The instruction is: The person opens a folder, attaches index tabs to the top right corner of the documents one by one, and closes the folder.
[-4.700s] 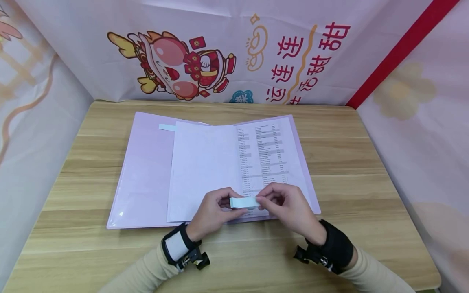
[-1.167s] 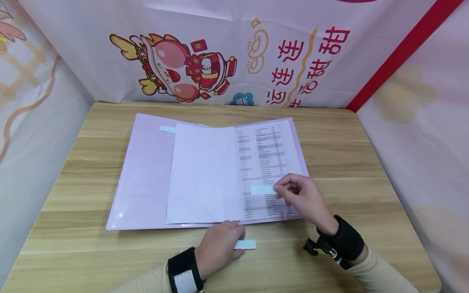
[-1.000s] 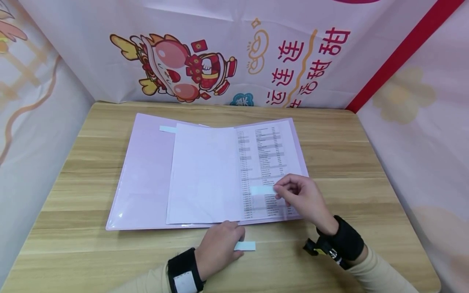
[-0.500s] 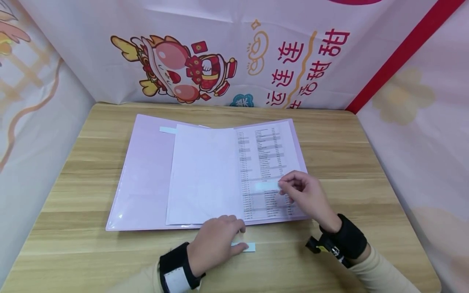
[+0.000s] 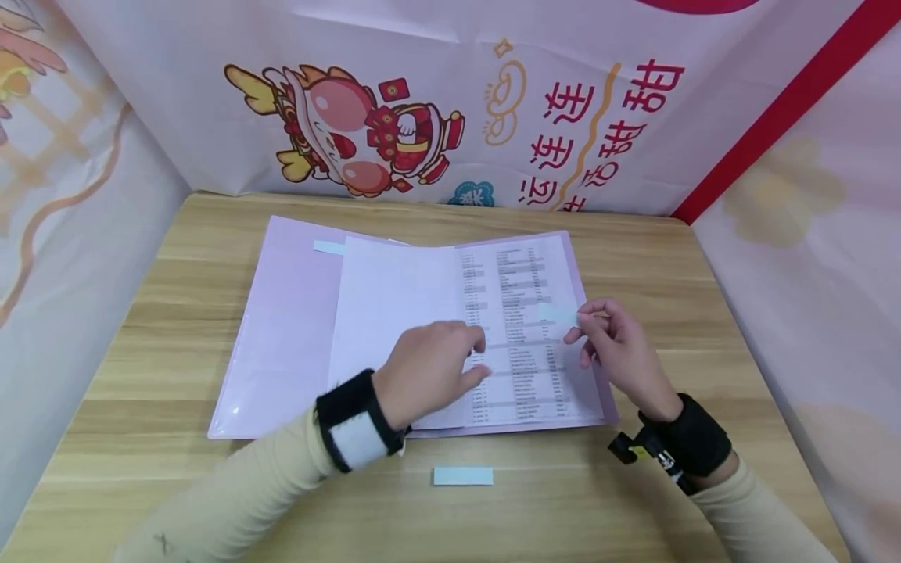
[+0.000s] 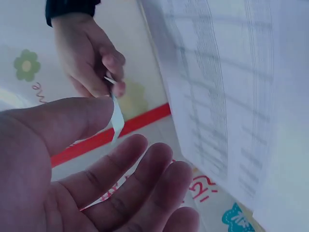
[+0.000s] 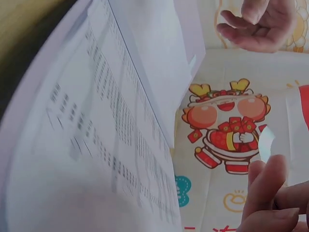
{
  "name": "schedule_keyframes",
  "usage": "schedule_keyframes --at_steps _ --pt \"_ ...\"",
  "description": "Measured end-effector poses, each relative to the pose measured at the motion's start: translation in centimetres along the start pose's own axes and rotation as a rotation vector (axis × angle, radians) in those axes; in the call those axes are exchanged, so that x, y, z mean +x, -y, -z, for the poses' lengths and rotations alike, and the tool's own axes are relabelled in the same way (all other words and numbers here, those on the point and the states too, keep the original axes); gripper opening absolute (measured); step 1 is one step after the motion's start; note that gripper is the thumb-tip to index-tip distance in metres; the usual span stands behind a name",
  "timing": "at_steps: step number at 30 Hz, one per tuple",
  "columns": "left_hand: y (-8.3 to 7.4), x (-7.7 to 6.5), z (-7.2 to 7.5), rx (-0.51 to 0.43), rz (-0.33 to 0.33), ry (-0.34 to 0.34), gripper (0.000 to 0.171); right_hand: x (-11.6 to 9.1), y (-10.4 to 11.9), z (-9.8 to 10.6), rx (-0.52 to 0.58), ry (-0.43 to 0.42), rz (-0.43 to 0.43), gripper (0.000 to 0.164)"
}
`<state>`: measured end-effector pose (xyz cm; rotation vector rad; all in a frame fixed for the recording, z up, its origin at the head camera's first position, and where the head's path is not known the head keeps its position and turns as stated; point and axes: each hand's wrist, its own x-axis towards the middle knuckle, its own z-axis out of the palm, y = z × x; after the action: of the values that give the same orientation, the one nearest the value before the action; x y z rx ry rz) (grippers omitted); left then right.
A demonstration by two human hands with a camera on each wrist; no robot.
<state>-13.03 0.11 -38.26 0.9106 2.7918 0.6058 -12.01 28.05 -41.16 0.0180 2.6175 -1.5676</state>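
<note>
My right hand [image 5: 622, 356] pinches one end of a pale blue sticky note strip [image 5: 558, 314] between thumb and forefinger, above the right edge of the printed page [image 5: 521, 383]. In the right wrist view the strip [image 7: 265, 143] sticks up, slightly bent, from the fingertips. My left hand [image 5: 429, 367] hovers over the middle of the open lilac folder [image 5: 271, 336], holding nothing, thumb and fingers apart. The left wrist view shows its fingers spread, with the strip [image 6: 117, 121] beyond the thumb. A pad of sticky notes [image 5: 463, 476] lies on the table in front of the folder.
Another pale blue strip [image 5: 328, 248] juts from the left edge of the blank white page [image 5: 401, 289] near the top. The wooden table [image 5: 704, 344] is bordered by a printed cloth backdrop [image 5: 450, 47] behind and at both sides.
Both hands held the pad at first; a strip came off into my right hand. My left hand set the pad on the table and rose over the pages. The strip moved up and right.
</note>
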Motion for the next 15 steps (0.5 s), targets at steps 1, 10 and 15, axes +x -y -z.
schedule_keyframes --at_steps 1,10,15 --pt "0.1 0.7 0.4 0.006 0.013 0.010 0.023 0.2 0.0 0.2 0.001 -0.009 0.001 0.024" --pt "1.1 7.3 2.0 0.066 0.087 0.015 0.028 2.6 0.0 2.3 0.051 -0.100 -0.008 0.025" --pt "1.4 10.8 1.5 0.064 0.078 0.001 0.033 4.5 -0.3 3.3 0.157 -0.183 -0.024 0.025"
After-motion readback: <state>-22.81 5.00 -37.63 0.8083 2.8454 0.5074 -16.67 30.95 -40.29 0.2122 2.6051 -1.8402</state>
